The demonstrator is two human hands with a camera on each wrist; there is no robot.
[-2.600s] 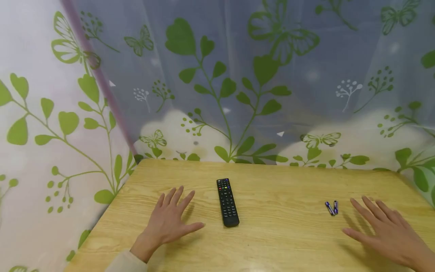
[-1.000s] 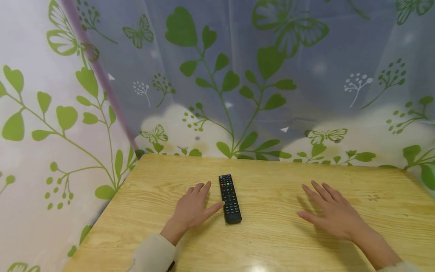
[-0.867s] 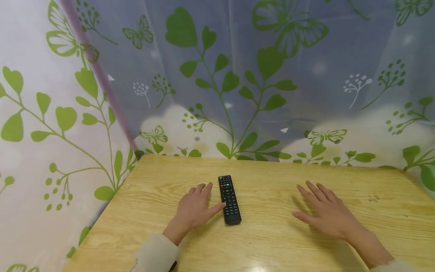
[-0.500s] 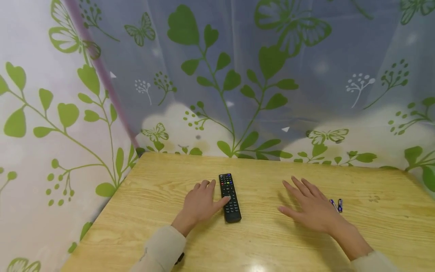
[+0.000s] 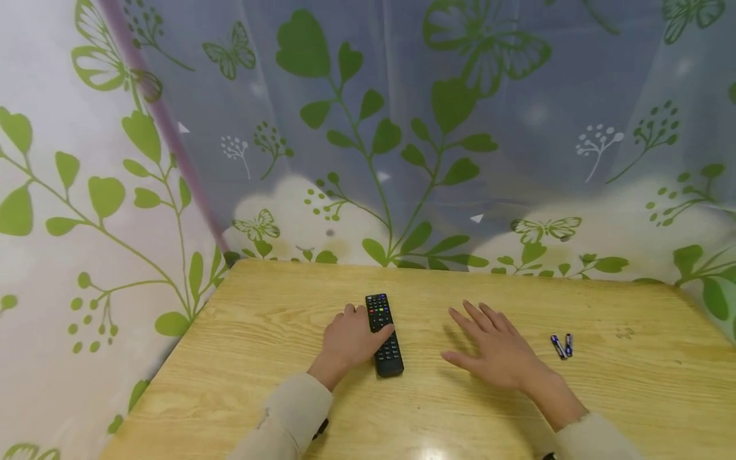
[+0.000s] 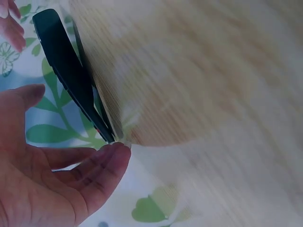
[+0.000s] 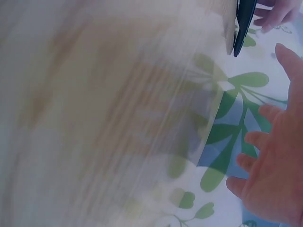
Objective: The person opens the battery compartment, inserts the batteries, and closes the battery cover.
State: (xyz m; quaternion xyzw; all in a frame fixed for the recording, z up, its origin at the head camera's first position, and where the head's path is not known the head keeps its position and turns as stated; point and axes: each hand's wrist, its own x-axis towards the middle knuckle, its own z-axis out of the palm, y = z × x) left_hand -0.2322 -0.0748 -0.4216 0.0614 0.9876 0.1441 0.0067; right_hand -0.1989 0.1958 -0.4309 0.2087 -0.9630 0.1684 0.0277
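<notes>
A black remote control (image 5: 390, 364) lies lengthwise on the wooden table, its buttons facing up. My left hand (image 5: 349, 340) is at its left side, the thumb reaching across over the buttons. In the left wrist view a gap shows between that thumb (image 6: 33, 94) and the remote control (image 6: 66, 66), and the fingertips are low at the table by its far end. To the right of the remote control, my right hand (image 5: 499, 352) hovers with fingers spread and holds nothing. Two small blue batteries (image 5: 569, 345) lie close together beyond that hand, on the right.
The wooden table (image 5: 276, 306) ends at the back against a hanging cloth (image 5: 517, 153) printed with green leaves and butterflies. More of this patterned cloth (image 5: 46, 268) runs down the left side. A faint mark (image 5: 625, 333) is on the tabletop near the batteries.
My left hand has moved right, up to the remote control, with the thumb now over it. My right hand has travelled left across the table, past the batteries. Remote control and batteries have stayed put.
</notes>
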